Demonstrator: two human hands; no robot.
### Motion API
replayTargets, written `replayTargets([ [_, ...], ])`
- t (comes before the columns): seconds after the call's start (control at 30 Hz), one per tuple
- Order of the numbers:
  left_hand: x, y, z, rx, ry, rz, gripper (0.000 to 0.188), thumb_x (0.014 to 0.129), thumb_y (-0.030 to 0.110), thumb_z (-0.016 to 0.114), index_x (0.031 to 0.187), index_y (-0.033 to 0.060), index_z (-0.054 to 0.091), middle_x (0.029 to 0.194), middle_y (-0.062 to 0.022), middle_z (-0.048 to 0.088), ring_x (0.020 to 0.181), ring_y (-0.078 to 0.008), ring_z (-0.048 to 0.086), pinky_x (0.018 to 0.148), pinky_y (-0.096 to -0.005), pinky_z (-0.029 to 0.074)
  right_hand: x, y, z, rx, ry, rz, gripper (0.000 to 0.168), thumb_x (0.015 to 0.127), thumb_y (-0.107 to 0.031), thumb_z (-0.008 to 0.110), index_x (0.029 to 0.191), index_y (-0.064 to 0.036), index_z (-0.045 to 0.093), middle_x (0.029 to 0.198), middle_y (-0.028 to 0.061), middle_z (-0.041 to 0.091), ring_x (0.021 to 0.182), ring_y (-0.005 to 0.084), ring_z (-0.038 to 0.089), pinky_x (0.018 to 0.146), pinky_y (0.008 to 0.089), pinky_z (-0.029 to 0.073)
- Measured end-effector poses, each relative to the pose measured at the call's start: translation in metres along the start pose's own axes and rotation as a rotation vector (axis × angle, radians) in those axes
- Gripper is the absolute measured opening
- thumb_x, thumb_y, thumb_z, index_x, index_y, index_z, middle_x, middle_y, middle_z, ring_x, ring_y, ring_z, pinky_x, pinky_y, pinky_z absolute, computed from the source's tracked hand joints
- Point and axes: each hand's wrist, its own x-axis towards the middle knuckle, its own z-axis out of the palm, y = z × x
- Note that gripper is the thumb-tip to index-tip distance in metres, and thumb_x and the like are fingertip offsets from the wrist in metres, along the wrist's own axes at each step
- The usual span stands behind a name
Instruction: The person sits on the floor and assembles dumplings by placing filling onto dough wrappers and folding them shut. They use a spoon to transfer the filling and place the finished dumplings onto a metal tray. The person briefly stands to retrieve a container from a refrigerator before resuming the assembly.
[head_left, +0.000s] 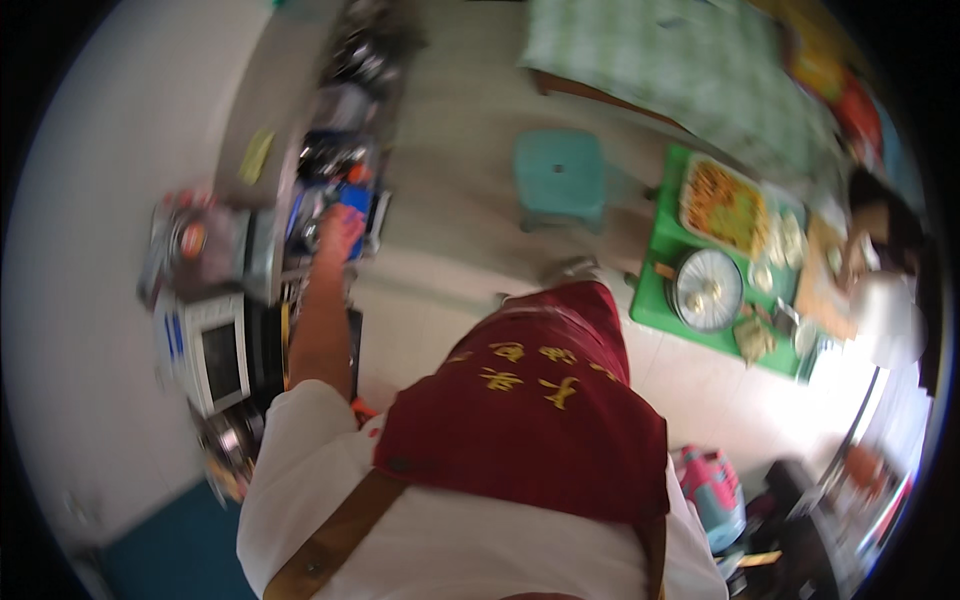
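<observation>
My left hand (342, 231) is at the end of an outstretched arm, over a blue container (358, 199) on the shelving at the left. Shiny metal items (310, 229) lie in the container beside my fingers. The hand is blurred, so its hold cannot be told. Behind the container is a dark one (322, 159) with shiny items and an orange thing (358, 175). My right hand is out of view. A dark red apron (525, 420) with yellow writing hangs down my front.
A teal plastic stool (559, 172) stands ahead. On the green table (652, 300) at right are a tray of food (724, 202) and a round metal pot (706, 289). Another person's hands (851, 259) are over a wooden board (821, 300). A white microwave oven (217, 356) stands at left.
</observation>
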Motion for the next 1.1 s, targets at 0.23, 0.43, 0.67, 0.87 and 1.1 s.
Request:
replayTargets([
  [0.23,0.046,0.094,0.272,0.419,-0.464,-0.055,0.053,0.1,0.023,0.065,0.145,0.0071,0.043,0.139,-0.0189,0.056,0.118,-0.033,0.063,0.095,-0.0453,0.055,0.098,-0.146,0.07,0.708,0.3,0.092,0.021,0.085,-0.018,0.054,0.082,0.001,0.062,0.086,0.0296,0.066,0.085,0.0509,0.063,0.075,0.0575,0.05],
  [0.43,0.102,0.093,0.395,0.584,-0.654,-0.231,0.044,0.101,0.024,0.064,0.138,0.0086,0.046,0.134,-0.0168,0.058,0.112,-0.0318,0.065,0.091,-0.044,0.057,0.098,-0.256,0.02,1.366,0.461,0.097,0.052,0.096,-0.023,0.057,0.137,0.009,0.052,0.103,0.0158,0.072,0.079,0.0215,0.072,0.062,0.0314,0.054],
  [0.67,0.201,0.09,0.522,0.977,-0.849,-0.378,0.048,0.101,0.026,0.064,0.14,0.0084,0.043,0.134,-0.0165,0.058,0.112,-0.0315,0.065,0.09,-0.0441,0.057,0.056,-0.358,0.127,1.577,0.633,0.78,0.038,0.088,-0.014,0.051,0.12,0.006,0.059,0.095,0.0141,0.069,0.073,0.0217,0.068,0.057,0.0313,0.052],
  [0.87,0.272,0.094,0.643,1.047,-1.038,-0.412,0.049,0.101,0.029,0.064,0.139,0.0092,0.041,0.137,-0.0177,0.057,0.114,-0.033,0.064,0.091,-0.0463,0.056,0.085,-0.63,0.172,1.271,0.198,0.815,0.037,0.089,-0.025,0.059,0.112,0.0,0.074,0.107,0.0259,0.073,0.104,0.0411,0.07,0.094,0.0465,0.054],
  [1.1,0.161,0.013,0.735,1.254,-1.232,-0.467,0.047,0.101,0.031,0.063,0.138,0.0114,0.042,0.142,-0.0164,0.055,0.117,-0.0346,0.063,0.093,-0.0482,0.055,0.115,-0.675,0.131,1.464,0.286,0.82,0.044,0.086,-0.025,0.058,0.118,0.002,0.072,0.115,0.0288,0.07,0.114,0.0419,0.066,0.1,0.0448,0.051],
])
